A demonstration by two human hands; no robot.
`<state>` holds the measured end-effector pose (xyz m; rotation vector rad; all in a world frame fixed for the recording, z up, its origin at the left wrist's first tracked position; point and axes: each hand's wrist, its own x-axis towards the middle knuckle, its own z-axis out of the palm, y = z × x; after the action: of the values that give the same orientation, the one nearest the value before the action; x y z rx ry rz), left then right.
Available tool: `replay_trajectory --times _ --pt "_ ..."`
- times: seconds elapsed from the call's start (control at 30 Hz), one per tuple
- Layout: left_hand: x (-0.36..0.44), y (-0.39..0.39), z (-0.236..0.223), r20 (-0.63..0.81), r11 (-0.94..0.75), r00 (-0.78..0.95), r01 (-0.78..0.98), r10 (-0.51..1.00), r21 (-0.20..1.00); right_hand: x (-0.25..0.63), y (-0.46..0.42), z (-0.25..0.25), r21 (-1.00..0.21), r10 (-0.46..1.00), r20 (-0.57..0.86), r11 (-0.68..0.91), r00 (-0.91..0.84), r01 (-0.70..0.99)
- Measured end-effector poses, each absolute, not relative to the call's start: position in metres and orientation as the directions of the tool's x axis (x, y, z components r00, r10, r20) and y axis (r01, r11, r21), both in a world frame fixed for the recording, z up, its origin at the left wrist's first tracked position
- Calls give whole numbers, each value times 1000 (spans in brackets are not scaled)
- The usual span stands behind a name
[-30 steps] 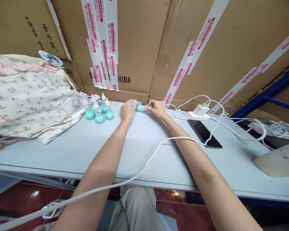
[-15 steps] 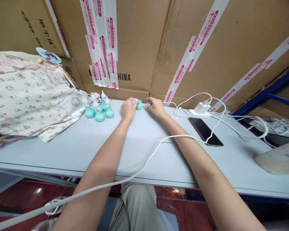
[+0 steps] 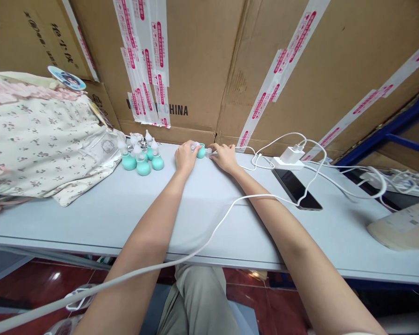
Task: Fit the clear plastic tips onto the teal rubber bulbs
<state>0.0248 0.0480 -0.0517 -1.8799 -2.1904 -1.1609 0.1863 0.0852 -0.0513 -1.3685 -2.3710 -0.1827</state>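
Right hand (image 3: 224, 157), fingers pinched on clear tip (image 3: 208, 152), now nearer teal bulb (image 3: 201, 152); two look unjoined. Left hand (image 3: 185, 158) pinches clear piece (image 3: 194, 145) beside bulb.

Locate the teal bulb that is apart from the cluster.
In the head view, the bulb is just left of centre, near the foot of the cardboard, between the left hand and the right hand.

"What colour are those bulbs (image 3: 143, 168)?"
"Turquoise, with whitish tips (image 3: 154, 146)"
"And that cloth (image 3: 38, 139)?"
"Cream, scattered with tiny flowers; the table (image 3: 91, 218) is pale grey, the tape (image 3: 159, 42) white with pink print"
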Motion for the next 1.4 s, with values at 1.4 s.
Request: replay_trajectory --times 1.4 --pt "25 49 -53 477 -32 -238 871 846 491 219 94 -34 82 778 354 528 -520 845"
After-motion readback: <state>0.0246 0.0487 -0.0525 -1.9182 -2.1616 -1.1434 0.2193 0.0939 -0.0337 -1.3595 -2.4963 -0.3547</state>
